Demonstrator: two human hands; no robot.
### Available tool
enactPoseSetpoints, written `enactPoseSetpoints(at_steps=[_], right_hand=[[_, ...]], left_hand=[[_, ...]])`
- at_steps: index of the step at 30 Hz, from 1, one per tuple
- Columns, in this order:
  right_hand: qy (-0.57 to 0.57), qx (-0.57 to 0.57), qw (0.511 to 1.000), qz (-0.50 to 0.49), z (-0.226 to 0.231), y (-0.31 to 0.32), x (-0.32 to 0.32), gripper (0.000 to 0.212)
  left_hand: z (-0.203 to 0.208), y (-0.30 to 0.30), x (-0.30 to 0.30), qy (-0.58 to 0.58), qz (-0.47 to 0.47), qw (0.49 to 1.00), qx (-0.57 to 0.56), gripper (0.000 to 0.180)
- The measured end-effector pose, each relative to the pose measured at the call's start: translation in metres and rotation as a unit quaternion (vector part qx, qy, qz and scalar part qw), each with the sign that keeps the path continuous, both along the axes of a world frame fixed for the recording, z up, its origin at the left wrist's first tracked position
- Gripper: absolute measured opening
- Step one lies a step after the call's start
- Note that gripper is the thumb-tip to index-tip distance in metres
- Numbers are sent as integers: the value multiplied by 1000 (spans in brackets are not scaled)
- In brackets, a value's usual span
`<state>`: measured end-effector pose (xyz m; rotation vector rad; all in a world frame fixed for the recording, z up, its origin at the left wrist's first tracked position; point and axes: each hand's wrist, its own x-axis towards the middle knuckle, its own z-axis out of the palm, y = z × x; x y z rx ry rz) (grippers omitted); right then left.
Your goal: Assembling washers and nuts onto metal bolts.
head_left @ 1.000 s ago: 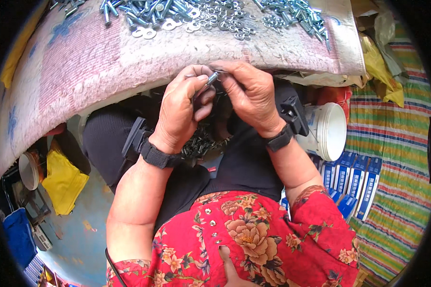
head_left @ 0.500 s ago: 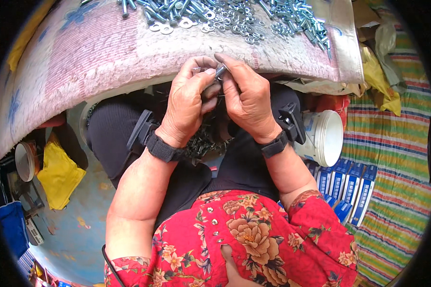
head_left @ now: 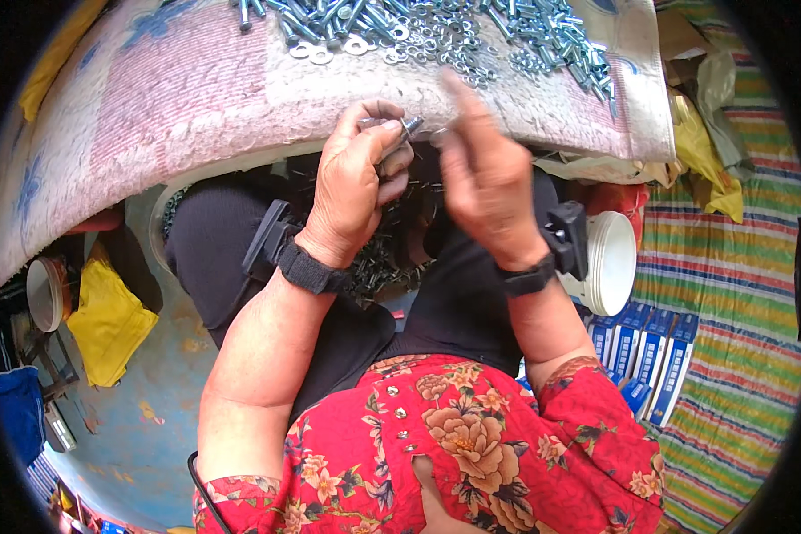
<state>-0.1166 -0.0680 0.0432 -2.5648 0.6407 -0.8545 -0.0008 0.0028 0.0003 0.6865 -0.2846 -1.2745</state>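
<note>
My left hand (head_left: pixel 351 173) is closed in a pinch around a small metal bolt (head_left: pixel 411 127), whose shiny tip points up and to the right past the thumb. Most of the bolt is hidden by the fingers. To its right, apart from the bolt, my right hand (head_left: pixel 489 182) is blurred by motion. Its index finger stretches toward a pile of small ring washers (head_left: pixel 454 44), with the thumb spread away from it. A pale spot by the thumb is too smeared to make out. Flat washers (head_left: pixel 320 56) lie beside several loose bolts (head_left: pixel 356 18).
A pink and white cloth (head_left: pixel 187 116) covers the work surface. More metal sleeves or bolts (head_left: pixel 570 44) are heaped at the far right. Dark metal pieces (head_left: pixel 378 276) lie between my knees. A white bucket (head_left: pixel 611 262) and blue-white boxes (head_left: pixel 654 356) stand to the right.
My right hand has let go of the bolt and moved right, its index finger now reaching up toward the washers. My left hand still holds the bolt in nearly the same place.
</note>
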Motion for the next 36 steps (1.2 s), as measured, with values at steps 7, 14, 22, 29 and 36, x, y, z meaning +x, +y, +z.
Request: enactPoseSetpoints(at_steps=[7, 14, 22, 29, 36], right_hand=[[-122, 403, 905, 60, 14, -9, 7, 18], [-153, 456, 875, 48, 0, -8, 10, 10], [-213, 392, 894, 43, -14, 5, 10, 12], [-231, 514, 824, 61, -24, 10, 8, 10], [-69, 181, 981, 0, -2, -58, -12, 16]], left_hand=[[2, -1, -1, -14, -3, 1000, -2, 12], [1, -3, -2, -42, -5, 999, -13, 11], [1, -3, -2, -6, -17, 1000, -9, 12], [-1, -1, -4, -50, -1, 998, 38, 19], [1, 0, -3, -27, 19, 998, 57, 14]])
